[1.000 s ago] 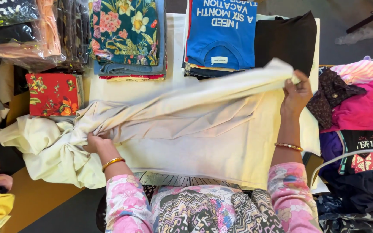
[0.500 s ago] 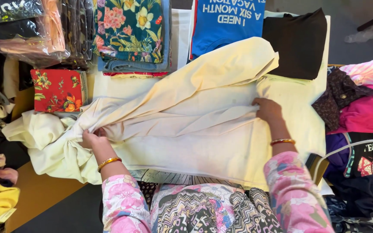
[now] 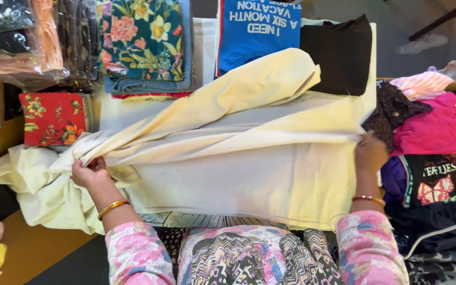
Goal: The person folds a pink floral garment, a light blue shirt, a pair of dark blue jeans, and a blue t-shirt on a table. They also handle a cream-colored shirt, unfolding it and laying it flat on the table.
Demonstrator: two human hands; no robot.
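A large cream cloth lies spread in front of me, with a fold of it raised across the middle. My left hand pinches the bunched left part of the cloth. At the cloth's right edge my right hand grips the fold and holds it taut. Both wrists wear a gold bangle and pink floral sleeves. The rest of the cloth hangs in a heap at the left.
Folded garments lie at the back: a floral blue one, a blue printed shirt and a black one. A red floral piece sits at the left. A pile of pink and dark clothes crowds the right.
My right hand moved from the upper right to the cloth's middle and then out to its right edge, pulling a fold flat. The left hand kept its grip.
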